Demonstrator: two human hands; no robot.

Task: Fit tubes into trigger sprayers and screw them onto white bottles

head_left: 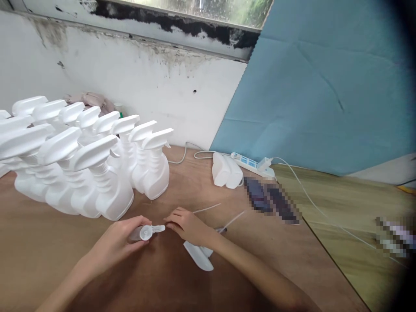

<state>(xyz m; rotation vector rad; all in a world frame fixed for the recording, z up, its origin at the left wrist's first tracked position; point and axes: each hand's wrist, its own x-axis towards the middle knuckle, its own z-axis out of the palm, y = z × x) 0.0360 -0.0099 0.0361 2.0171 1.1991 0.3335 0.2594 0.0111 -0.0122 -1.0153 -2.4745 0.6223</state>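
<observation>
Forearms: two, foremost. Left hand: grasping white plastic piece above tabletop. Right hand: bent, beside piece's tip, grip unclear. Spray head: near right wrist. White spray bottles: upright rows, left.

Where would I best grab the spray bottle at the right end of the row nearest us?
Probably by the ribbed neck of that spray bottle, below its spray head, coming from the near side. It stands upright, the neck is narrower than the body, and other bottles crowd its left.
</observation>
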